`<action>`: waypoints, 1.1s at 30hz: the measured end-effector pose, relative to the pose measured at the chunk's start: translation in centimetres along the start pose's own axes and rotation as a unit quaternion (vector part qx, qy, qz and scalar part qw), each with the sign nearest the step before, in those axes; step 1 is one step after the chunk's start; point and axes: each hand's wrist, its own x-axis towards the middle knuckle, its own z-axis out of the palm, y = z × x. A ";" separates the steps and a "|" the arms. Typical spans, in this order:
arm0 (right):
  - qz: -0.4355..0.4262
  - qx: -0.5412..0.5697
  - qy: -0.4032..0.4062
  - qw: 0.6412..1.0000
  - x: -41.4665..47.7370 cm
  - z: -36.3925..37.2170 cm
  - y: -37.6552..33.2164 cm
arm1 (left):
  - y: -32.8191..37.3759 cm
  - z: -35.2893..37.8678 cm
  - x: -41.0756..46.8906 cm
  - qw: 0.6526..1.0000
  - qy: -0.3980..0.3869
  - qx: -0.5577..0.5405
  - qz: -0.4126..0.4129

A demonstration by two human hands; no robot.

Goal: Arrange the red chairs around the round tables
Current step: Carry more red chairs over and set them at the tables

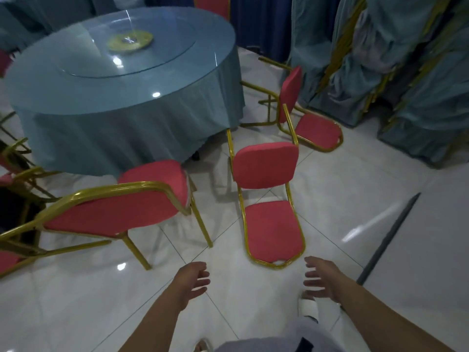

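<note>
Low in the frame of the head view, two bare hands reach forward over the white tiled floor [355,199]. The left hand [193,283] and right hand [322,278] are apart, fingers loose and spread, grasping nothing.

Just above them, at centre, a fallen red chair [274,229] lies on its back. Its backrest is flat on the floor and its seat stands up. It is near the round table [76,92], which fills the upper left, but does not touch it.

The step in hand appears to be righting this chair. It would go best with one hand on each side of the gold frame at the backrest. Lift evenly so the chair pivots onto its legs, then slide it toward the table, keeping the legs off the hanging teal cloth.

**Count**
- One round table in full view, with one glass turntable [127,41].
- Three whole red chairs: the fallen one, an upright chair [114,212] at lower left, and a second tipped chair [317,133] at right.
- A fourth red back [213,6] shows behind the table at the top edge.
- Red pieces at the left edge belong to more chairs, but their number cannot be told.
</note>
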 end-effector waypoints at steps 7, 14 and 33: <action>0.034 -0.030 -0.014 0.999 6.5 -10.5 -5.0 | 1.3 11.3 0.3 0.998 0.032 0.013 -0.043; 0.093 -0.057 0.022 0.994 14.7 -15.2 -7.4 | 1.6 18.1 7.4 0.995 0.015 0.057 -0.076; 0.030 -0.213 0.019 0.976 65.2 -7.0 0.1 | -13.7 24.5 61.1 0.987 0.054 0.121 -0.087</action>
